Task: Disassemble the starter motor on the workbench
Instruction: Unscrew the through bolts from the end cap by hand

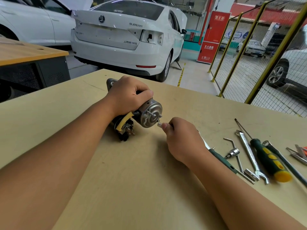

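Metal makes up most of the starter motor, so it is judged to be heavy and hard, and not easy to bend. It is laid on its side on the workbench, near the middle. Its round body is gripped from above by the left hand, with the fingers curled around it. That is judged to be the best place to hold it, since the shiny end cap looks smooth and slippery. The thin yellow wire and the small posts beside it look easy to break, so they are better left alone.

A small silver tool tip is pinched by the right hand, with the fingers closed on it. The tip is held right at a bolt on the end cap. Which tool it belongs to cannot be told, because the rest is hidden by the hand.

A wrench and a green and yellow screwdriver are laid on the right.
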